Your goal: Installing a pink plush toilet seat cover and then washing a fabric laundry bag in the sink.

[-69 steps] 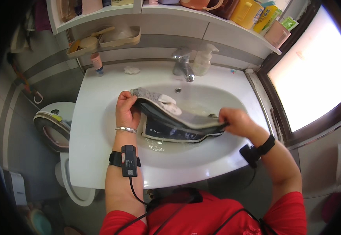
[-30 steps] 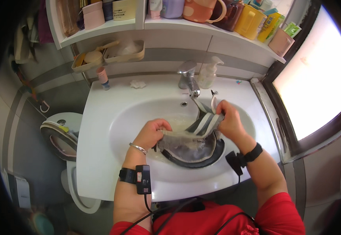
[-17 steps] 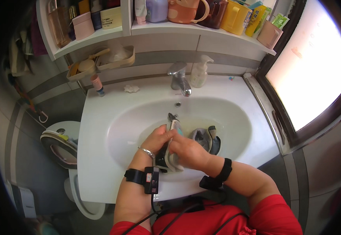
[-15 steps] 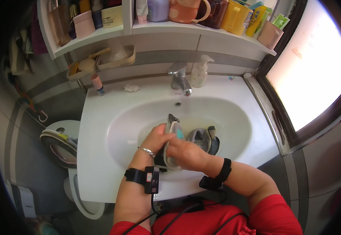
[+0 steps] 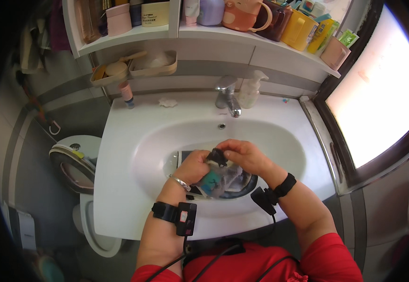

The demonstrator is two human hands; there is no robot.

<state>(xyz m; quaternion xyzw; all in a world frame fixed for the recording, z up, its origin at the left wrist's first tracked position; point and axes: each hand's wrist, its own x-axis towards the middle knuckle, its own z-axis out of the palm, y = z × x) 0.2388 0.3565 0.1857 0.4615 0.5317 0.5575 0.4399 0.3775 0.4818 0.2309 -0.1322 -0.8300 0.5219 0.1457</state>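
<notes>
Fabric [image 5: 212, 182] over basin [image 5: 282, 150], dark end [image 5: 217, 157] pinched between left hand [image 5: 194, 167] and right hand [image 5: 246, 156]. Step judged: working that end; next move calls for firm hold.

The sink [image 5: 279, 155] looks like smooth, glossy ceramic; the tap [image 5: 227, 94] is polished metal, as is the shiny bracelet [image 5: 180, 182]; the pump bottle [image 5: 250, 92] looks like cloudy plastic; the bundle [image 5: 221, 182], matt, rough-looking cloth; the scrap [image 5: 168, 102], crumpled paper; the shirt [image 5: 265, 269], matt cloth.

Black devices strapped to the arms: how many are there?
2: the left device on the left forearm, the right device by the wrist on the right forearm.
</notes>
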